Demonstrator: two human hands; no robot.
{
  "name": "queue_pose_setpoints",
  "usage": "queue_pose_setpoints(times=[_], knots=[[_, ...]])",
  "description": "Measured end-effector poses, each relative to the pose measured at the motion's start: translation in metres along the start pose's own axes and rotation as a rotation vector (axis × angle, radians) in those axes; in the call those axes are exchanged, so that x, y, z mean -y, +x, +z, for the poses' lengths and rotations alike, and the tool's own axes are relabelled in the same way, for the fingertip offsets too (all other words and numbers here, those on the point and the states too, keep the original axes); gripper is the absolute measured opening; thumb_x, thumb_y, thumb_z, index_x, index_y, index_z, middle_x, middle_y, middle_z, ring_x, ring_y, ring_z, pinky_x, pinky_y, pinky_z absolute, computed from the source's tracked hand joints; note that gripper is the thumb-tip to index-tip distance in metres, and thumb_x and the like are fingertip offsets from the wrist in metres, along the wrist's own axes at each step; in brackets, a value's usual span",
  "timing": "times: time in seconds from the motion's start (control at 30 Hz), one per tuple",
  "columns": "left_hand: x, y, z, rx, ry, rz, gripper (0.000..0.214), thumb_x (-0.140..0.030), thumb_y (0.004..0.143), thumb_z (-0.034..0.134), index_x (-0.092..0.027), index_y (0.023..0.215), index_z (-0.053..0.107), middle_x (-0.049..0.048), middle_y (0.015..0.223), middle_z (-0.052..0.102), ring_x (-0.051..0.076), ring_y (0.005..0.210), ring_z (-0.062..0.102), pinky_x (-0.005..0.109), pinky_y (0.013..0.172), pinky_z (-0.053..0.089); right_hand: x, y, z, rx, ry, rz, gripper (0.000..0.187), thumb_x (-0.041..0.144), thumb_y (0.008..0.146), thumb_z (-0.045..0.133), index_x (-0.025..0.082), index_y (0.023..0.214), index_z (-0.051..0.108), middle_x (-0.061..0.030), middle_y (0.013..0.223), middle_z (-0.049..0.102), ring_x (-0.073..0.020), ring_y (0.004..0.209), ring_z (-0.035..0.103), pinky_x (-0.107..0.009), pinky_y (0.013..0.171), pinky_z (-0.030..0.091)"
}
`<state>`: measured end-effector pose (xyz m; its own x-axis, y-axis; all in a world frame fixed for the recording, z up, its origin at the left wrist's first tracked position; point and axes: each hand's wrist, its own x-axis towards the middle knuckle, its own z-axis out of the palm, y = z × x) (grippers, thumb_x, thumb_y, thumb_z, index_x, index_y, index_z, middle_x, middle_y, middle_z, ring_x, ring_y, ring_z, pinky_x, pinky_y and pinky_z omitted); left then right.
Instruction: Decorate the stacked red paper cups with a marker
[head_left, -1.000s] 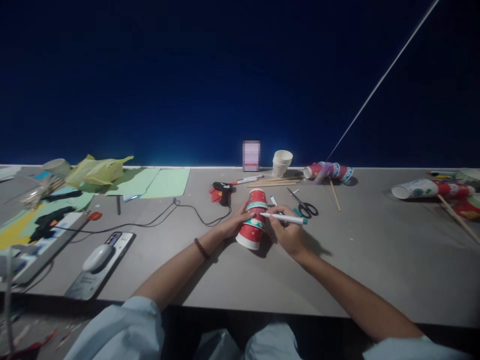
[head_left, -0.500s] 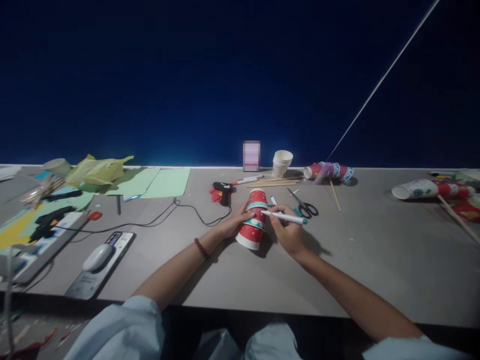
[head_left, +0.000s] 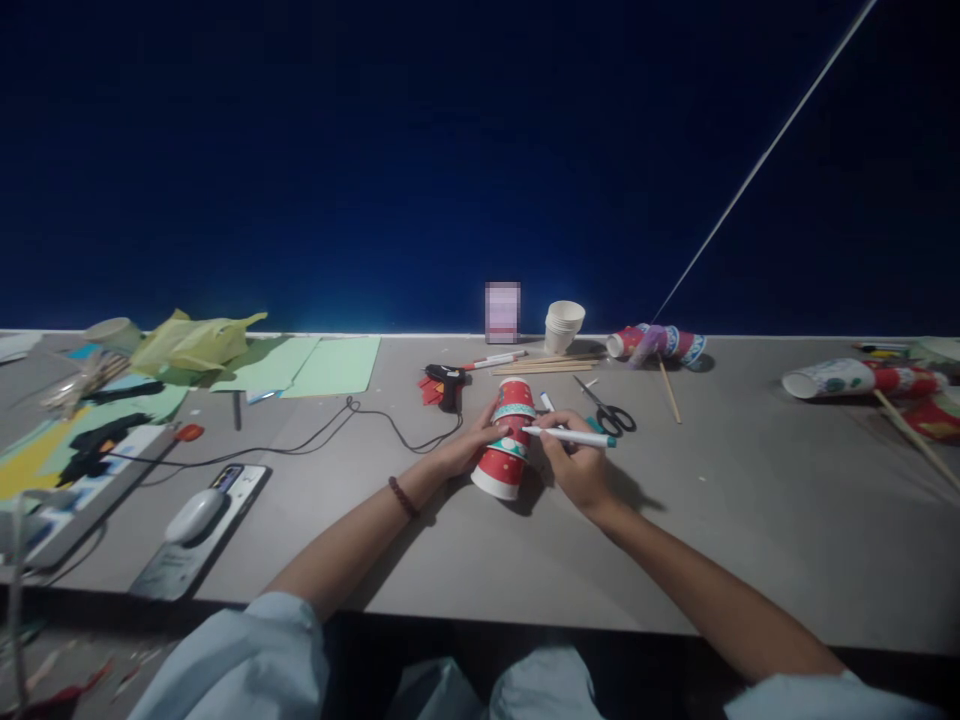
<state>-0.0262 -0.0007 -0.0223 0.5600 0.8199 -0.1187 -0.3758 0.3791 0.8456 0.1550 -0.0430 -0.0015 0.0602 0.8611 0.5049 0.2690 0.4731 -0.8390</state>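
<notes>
In the middle of the table lies a body of joined red paper cups with white dots and teal bands. My left hand grips it from the left side, thumb across the middle. My right hand is closed round a white marker pen with a teal end, whose tip points at the cups' middle part. I cannot tell whether the tip touches. Just behind my right hand lie the pen's cap, as it looks, and a pair of black scissors.
A black glue gun with a trailing cord lies behind my left hand. Farther back are wooden sticks and stacked white cups. A phone with a white mouse-shaped case and a power strip lie left. Decorated cup pieces lie right.
The marker's tip has shifted slightly down and left over the cups, with a small move of my right fingers. My left hand and the cups stay in place.
</notes>
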Motion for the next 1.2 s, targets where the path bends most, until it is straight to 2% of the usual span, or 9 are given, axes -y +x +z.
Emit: queue_pose_setpoints(times=[0.47, 1.0, 1.2], knots=[[-0.0005, 0.0002, -0.0004, -0.001, 0.012, -0.001, 0.094, -0.032, 0.076, 0.075, -0.024, 0.154, 0.022, 0.0159, 0.140, 0.055, 0.030, 0.115, 0.063, 0.043, 0.097, 0.050, 0.0015, 0.0011, -0.0009, -0.009, -0.035, -0.001, 0.009, 0.031, 0.087, 0.056, 0.023, 0.085, 0.059, -0.0013, 0.080, 0.065, -0.0187, 0.078, 0.062, -0.032, 0.075, 0.051], [0.0009, 0.0015, -0.0026, 0.012, -0.028, 0.002, 0.092, -0.027, 0.077, 0.075, -0.024, 0.153, 0.023, 0.0164, 0.138, 0.057, 0.029, 0.112, 0.065, 0.041, 0.097, 0.050, 0.0009, 0.0010, -0.0006, -0.005, 0.002, -0.011, 0.005, 0.025, 0.085, 0.055, 0.023, 0.082, 0.058, -0.0002, 0.077, 0.064, -0.0176, 0.075, 0.062, -0.029, 0.073, 0.051], [-0.0009, 0.0007, 0.0003, -0.026, -0.005, -0.021, 0.096, -0.029, 0.076, 0.076, -0.026, 0.154, 0.021, 0.0159, 0.140, 0.055, 0.029, 0.112, 0.064, 0.042, 0.097, 0.049, 0.0015, 0.0015, -0.0009, -0.021, -0.022, -0.019, 0.005, 0.026, 0.085, 0.056, 0.023, 0.084, 0.059, -0.0004, 0.079, 0.064, -0.0177, 0.076, 0.063, -0.030, 0.074, 0.051]])
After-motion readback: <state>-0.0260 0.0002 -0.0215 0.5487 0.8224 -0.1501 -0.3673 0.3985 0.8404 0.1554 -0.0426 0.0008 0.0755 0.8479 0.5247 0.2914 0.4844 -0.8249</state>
